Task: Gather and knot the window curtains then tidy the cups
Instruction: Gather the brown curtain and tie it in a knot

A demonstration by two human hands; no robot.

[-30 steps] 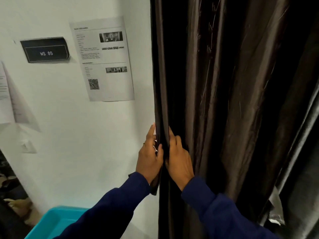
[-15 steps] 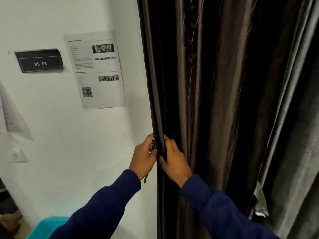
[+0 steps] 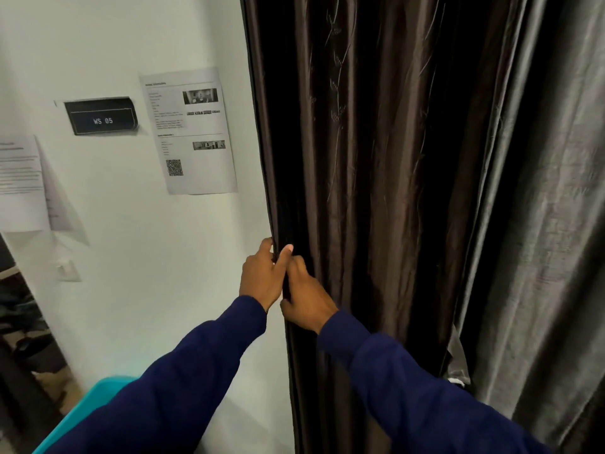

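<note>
A dark brown curtain (image 3: 366, 178) hangs in long folds beside a white wall. Its left edge runs down between my two hands at mid-height. My left hand (image 3: 260, 276) grips that edge from the wall side, thumb over the fabric. My right hand (image 3: 306, 294) pinches the same edge from the curtain side, just below and right of the left. A second, grey curtain (image 3: 550, 224) hangs at the far right. No cups are in view.
A white wall (image 3: 147, 290) carries a printed sheet (image 3: 193, 132), a black "WS 05" plate (image 3: 101, 117) and another paper (image 3: 19, 185). A turquoise bin (image 3: 88, 404) stands low at the left. A wall switch (image 3: 67, 270) sits near the left edge.
Both hands have closed tighter on the curtain's left edge and stay together on it. The view has shifted slightly, so the wall papers sit lower in the frame.
</note>
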